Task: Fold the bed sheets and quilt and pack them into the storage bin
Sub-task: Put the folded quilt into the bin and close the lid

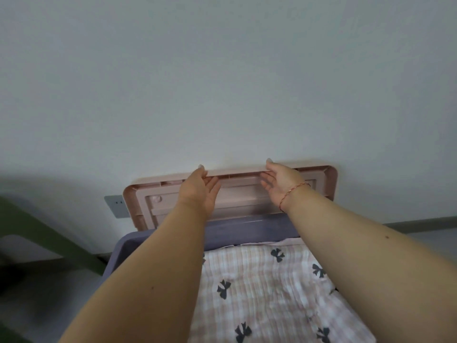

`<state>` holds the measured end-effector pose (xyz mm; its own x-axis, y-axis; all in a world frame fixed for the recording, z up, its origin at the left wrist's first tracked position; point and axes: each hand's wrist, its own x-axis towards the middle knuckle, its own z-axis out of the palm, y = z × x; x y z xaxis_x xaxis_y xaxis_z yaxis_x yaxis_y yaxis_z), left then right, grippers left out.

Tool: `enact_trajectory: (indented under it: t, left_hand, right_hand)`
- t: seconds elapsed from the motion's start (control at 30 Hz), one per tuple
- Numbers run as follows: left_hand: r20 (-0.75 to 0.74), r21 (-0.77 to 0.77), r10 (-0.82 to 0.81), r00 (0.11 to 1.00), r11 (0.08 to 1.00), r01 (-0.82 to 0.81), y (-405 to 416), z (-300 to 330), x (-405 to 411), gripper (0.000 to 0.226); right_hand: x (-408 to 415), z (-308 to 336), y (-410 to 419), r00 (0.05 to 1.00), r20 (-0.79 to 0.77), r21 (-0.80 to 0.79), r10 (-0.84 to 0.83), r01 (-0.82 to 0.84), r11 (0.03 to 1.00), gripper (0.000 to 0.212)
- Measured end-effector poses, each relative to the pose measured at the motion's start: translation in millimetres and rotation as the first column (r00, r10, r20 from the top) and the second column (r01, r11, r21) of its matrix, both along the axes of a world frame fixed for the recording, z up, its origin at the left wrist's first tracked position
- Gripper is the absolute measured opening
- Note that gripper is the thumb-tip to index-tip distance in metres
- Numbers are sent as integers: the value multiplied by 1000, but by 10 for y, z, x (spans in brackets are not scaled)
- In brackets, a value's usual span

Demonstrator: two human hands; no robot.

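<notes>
A pink plastic lid (237, 191) is seen standing on edge against a pale wall (222, 70), its ribbed underside turned toward the camera. Its upper rim is gripped by 2 hands. The left hand (201, 191) is placed left of the rim's middle, with the thumb hooked over the top edge and the fingers laid against the underside just below it. The right hand (279, 183) is placed to the right of the middle in the same manner, thumb on top of the rim and fingers curled beneath it. A thin red-and-gold bracelet (291, 194) is worn on the right wrist.

Directly below the lid, a purple storage bin (118, 253) is seen, its back rim lying close to the lid's lower edge; whether the 2 are touching cannot be told, since the forearms cover part of that line. The bin is filled by a folded quilt (267, 288), pink-and-white checked and printed with dark bows, whose top surface lies near the level of the bin's rim.

On the wall, a grey socket plate (116, 205) is partly hidden behind the lid's left corner. A dark green frame (44, 233), blurred and possibly part of a piece of furniture, is seen at the left edge, above a grey floor (49, 293).
</notes>
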<state>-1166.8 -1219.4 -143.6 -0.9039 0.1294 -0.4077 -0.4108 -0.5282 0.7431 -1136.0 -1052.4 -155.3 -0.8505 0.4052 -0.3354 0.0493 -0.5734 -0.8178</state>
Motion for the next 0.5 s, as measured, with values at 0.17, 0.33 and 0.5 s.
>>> enact_trajectory:
  t: [0.17,0.33,0.5]
  left_hand:
    - [63,85,137,989,986,-142,2,153,99,42]
    - [15,170,210,978,963,-209,-11,401,180,52]
    - [-71,156,249,966,959,-236,4,709,385,61]
  right_hand:
    - [173,148,-83,993,-118,-89,-31,20,996,11]
    - [332,505,-108,973,-206,-138,-99,72,988,7]
    - [588,830,-90,964,-210,-281,-164,101,954,14]
